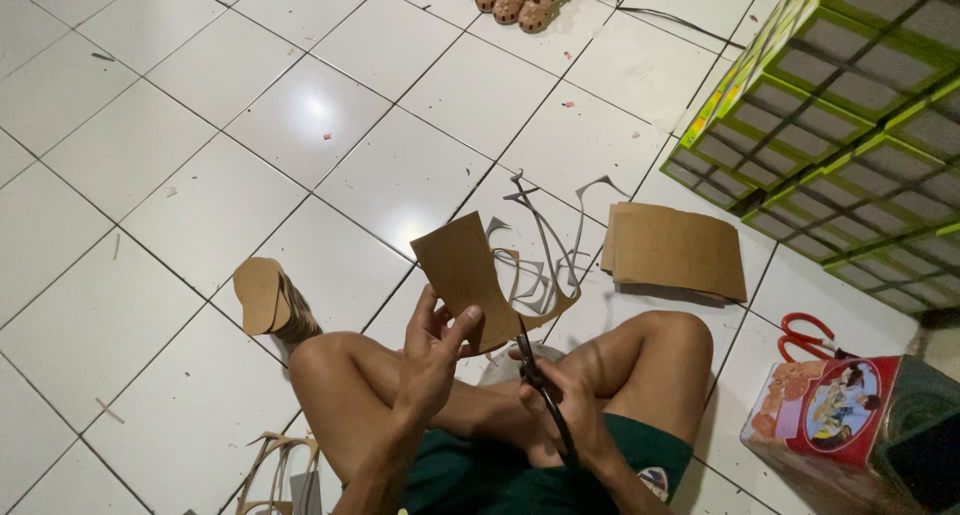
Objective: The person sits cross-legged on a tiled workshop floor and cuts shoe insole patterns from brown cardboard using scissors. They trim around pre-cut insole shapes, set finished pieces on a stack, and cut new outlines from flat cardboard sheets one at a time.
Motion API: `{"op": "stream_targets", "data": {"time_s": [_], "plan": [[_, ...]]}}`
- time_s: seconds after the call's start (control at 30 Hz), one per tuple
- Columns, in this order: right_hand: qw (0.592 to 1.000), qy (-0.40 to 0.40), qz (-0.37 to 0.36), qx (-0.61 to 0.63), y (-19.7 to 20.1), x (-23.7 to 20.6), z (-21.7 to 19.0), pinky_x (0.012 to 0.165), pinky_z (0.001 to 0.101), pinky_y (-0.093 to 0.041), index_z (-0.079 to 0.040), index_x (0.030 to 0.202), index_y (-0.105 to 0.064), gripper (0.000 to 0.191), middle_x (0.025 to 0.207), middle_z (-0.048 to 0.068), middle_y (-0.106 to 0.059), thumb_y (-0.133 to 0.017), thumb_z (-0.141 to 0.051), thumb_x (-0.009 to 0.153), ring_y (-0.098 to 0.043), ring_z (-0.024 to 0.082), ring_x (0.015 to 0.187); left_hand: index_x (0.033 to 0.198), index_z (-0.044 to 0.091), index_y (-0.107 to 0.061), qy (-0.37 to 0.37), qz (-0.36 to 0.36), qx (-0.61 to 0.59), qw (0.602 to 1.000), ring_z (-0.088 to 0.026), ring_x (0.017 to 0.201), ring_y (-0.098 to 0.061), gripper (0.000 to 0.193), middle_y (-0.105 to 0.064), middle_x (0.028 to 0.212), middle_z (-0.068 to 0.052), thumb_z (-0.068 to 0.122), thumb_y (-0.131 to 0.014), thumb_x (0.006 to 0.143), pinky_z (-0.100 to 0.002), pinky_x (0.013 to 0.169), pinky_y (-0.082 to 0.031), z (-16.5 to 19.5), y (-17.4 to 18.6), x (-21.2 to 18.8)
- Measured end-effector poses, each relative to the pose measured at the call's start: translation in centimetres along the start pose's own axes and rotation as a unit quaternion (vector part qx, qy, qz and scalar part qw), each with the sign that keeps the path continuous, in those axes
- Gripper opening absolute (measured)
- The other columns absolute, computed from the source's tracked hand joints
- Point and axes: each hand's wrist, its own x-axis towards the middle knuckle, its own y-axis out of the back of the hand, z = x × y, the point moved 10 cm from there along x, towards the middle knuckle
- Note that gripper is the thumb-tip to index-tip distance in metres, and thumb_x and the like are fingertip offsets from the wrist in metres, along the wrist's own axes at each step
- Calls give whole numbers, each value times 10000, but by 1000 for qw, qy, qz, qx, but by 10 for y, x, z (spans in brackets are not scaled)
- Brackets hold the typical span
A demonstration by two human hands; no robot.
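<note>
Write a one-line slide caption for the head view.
Seated on a tiled floor, left hand holds a brown sheet while right hand cuts it with scissors.

The person wears dark green fabric shorts [500, 475] with a small round white, red and blue emblem patch [655, 482] near the hem of one leg, while legs, forearms and both hands are bare.

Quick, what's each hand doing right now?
Left hand: closed on the brown sheet.
Right hand: closed on black scissors, cutting that sheet.
</note>
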Motion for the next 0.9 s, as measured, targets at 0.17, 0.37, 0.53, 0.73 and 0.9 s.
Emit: {"op": "stream_targets", "data": {"time_s": [0.17, 0.37, 0.53, 0.73, 0.9], "plan": [[1000, -18, -16, 10, -2, 3, 0, 775, 290, -538, -46, 1391, -623, 780, 874, 53, -659, -634, -630, 875, -637, 134, 841, 1340, 10, -506, 0, -3, 11, 1000, -236, 992, -730, 423, -678, 1137, -194, 145, -649, 966, -393, 781, -699, 1, -1, -3], [1000, -4, -5, -10, 1, 2, 3, 692, 268, -517, -31, 1347, -661, 739, 784, 36, -625, -654, -604, 882, -601, 116, 743, 1324, 6, -501, 8, -6, 8, 1000, -231, 1015, -738, 421, -679, 1150, -190, 152, -643, 955, -390, 786, -668, 3, -6, -5], [1000, 0, 1, -10, 1, 3, 4, 654, 258, -503, -19, 1289, -692, 686, 772, 34, -636, -690, -571, 881, -592, 114, 705, 1336, 6, -514, 8, -2, -2, 1000, -208, 1014, -720, 447, -690, 1155, -176, 151, -673, 944, -348, 791, -671, 1, -4, -5], [989, 9, 7, -148, 15, 4, -4, 629, 262, -525, -25, 1259, -671, 654, 772, -11, -667, -773, -492, 813, -638, 99, 652, 1383, 25, -501, -20, 71, -3, 997, -162, 955, -674, 550, -676, 1118, -141, 156, -743, 907, -315, 781, -571, -6, 44, 15], [998, 48, 26, 22, 22, 7, 4, 725, 264, -518, 12, 1387, -507, 561, 839, 8, -573, -656, -308, 950, -594, 120, 771, 1195, 10, -436, -85, 181, -277, 940, -200, 1001, -683, 448, -657, 1058, -115, 123, -768, 916, -383, 943, -641, -20, 85, 29]]}}
